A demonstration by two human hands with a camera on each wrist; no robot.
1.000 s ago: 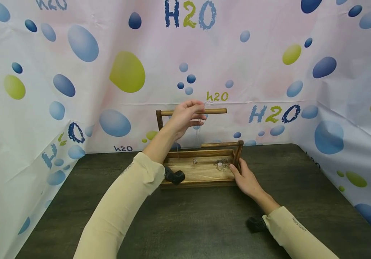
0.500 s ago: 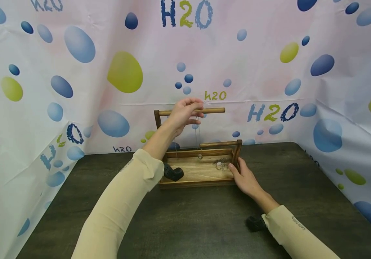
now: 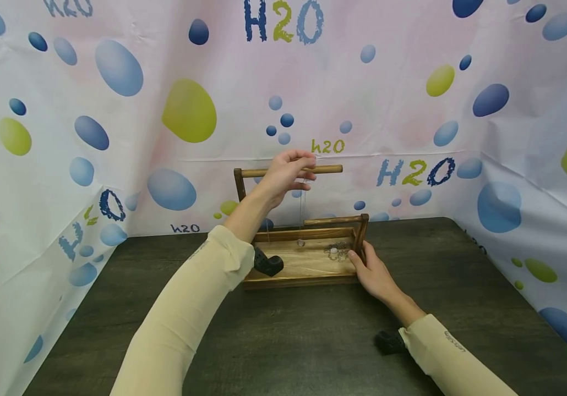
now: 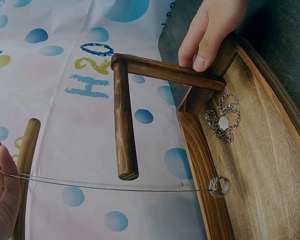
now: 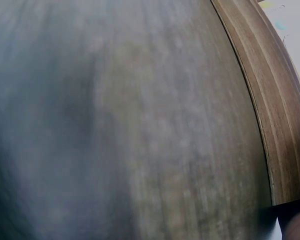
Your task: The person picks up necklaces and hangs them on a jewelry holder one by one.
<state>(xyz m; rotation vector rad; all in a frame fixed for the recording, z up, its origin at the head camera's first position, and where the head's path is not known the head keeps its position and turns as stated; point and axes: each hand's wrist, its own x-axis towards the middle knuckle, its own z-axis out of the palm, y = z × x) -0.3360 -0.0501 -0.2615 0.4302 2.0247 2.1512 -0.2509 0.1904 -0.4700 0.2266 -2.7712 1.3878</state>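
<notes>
My left hand (image 3: 283,175) is raised at the upper bar (image 3: 330,169) of a wooden jewelry stand and pinches a thin necklace. Its chain hangs from the fingers, with a clear round pendant (image 4: 219,186) at the lower end, over the tray (image 3: 308,267) at the stand's base. At the stand's right end, my right hand (image 3: 377,278) grips the tray side by the short post (image 3: 360,236), thumb toward the inside. A silvery chain bracelet (image 4: 230,131) with a white oval piece lies in the tray near that thumb. The right wrist view shows mostly blurred tabletop.
A lower, shorter bar (image 3: 335,221) juts leftward from the right post, its tip close to the hanging chain. Another thin strand hangs partly behind my left forearm. The stand rests on a dark wooden table (image 3: 313,335), with a patterned curtain (image 3: 392,110) behind.
My left hand has shifted slightly right along the upper bar with the necklace. The pendant has swung right and then back left. My right hand keeps its grip on the stand.
</notes>
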